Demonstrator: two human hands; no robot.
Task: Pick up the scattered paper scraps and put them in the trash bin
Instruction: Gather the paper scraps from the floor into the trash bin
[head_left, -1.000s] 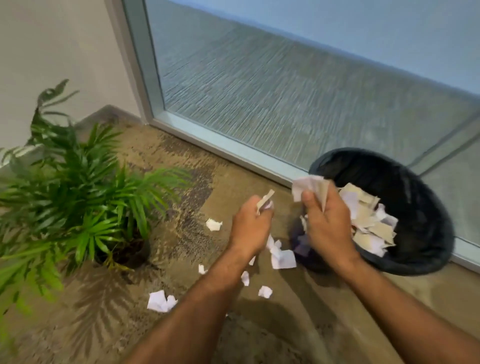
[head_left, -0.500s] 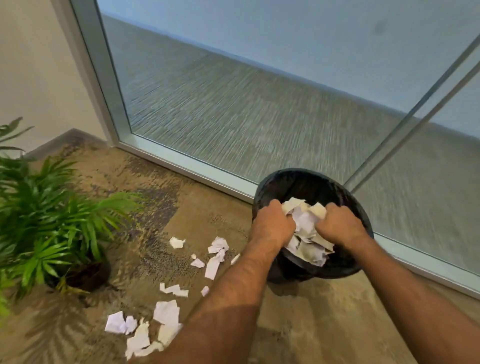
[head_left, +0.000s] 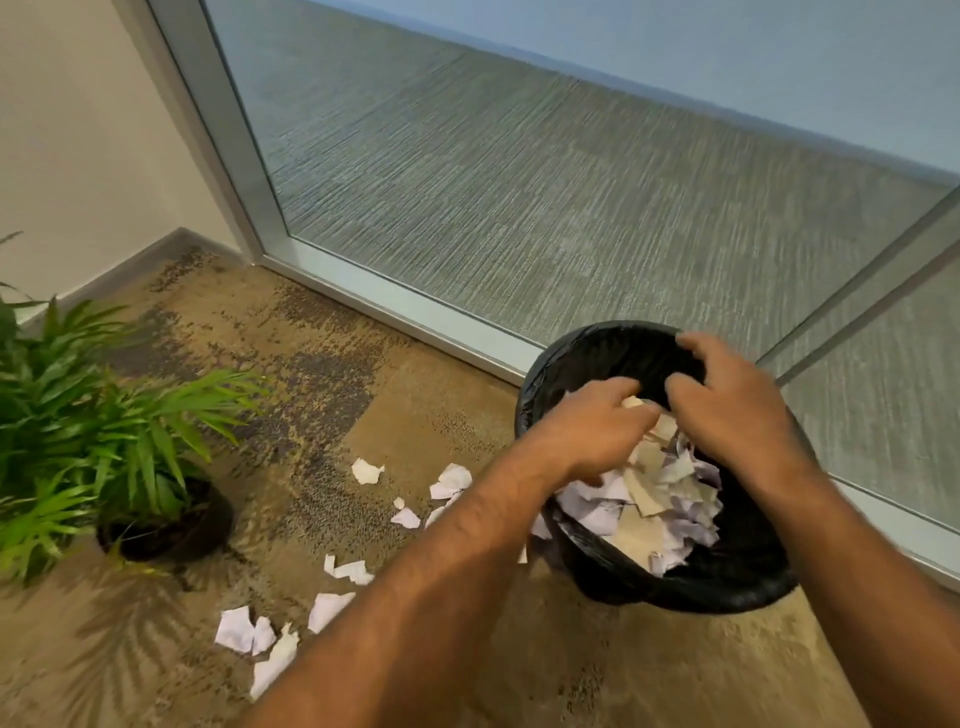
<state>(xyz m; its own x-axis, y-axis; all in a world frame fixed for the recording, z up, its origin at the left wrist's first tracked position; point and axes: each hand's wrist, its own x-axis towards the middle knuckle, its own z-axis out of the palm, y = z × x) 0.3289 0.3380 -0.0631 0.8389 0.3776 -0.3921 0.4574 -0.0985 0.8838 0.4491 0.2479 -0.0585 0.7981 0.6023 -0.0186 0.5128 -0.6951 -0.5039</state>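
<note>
Both hands are over the trash bin (head_left: 727, 597). Left hand (head_left: 597, 431) curls on a scrap; right hand (head_left: 737, 410) looks loose, holding nothing. Paper scraps (head_left: 332, 608) lie on the floor, down and left of the bin, w/ the left hand nearer.

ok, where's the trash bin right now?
Head view, right of centre: the trash bin stands on the carpet against the glass wall's frame, under both hands, with loose paper scraps to its left.
</note>
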